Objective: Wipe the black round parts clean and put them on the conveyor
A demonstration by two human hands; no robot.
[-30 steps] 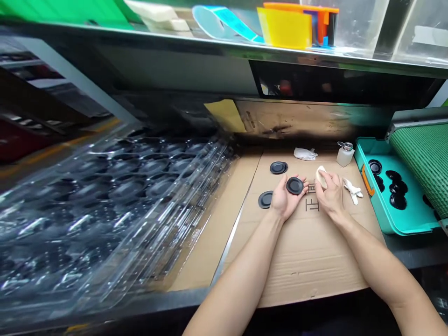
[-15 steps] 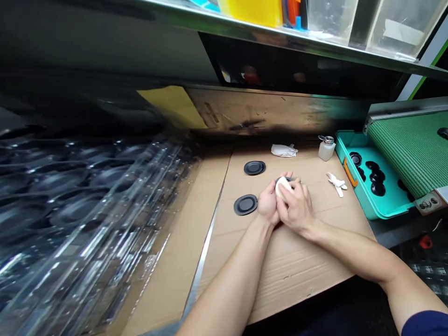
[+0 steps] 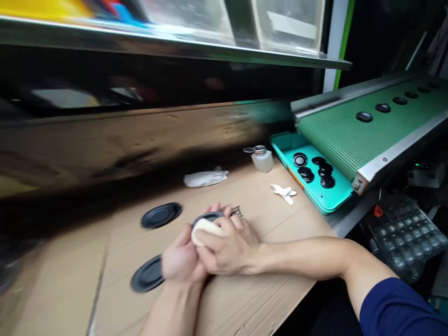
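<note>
My left hand (image 3: 182, 257), palm up, cradles a dark round disc (image 3: 211, 215) with a raised rim. My right hand (image 3: 233, 245) grips a smooth cream-white pad (image 3: 200, 232) and presses it onto the face of that disc. Much of the disc is hidden under the pad and fingers. On the cardboard-covered table (image 3: 266, 242) lie two more black discs: one (image 3: 161, 215) beyond my left hand, and another (image 3: 147, 274) partly behind my left wrist.
A crumpled white cloth (image 3: 206, 178), a small pump bottle (image 3: 262, 161) and a white scrap (image 3: 284, 192) lie farther back. On the right stands a teal tray (image 3: 317, 193) with several black parts. A green conveyor belt (image 3: 345, 135) carries several more, above clear plastic trays (image 3: 409, 235).
My view has swung right and come closer, bringing more of the conveyor into sight and losing the clear trays on the left. Both hands still hold the disc and pad together.
</note>
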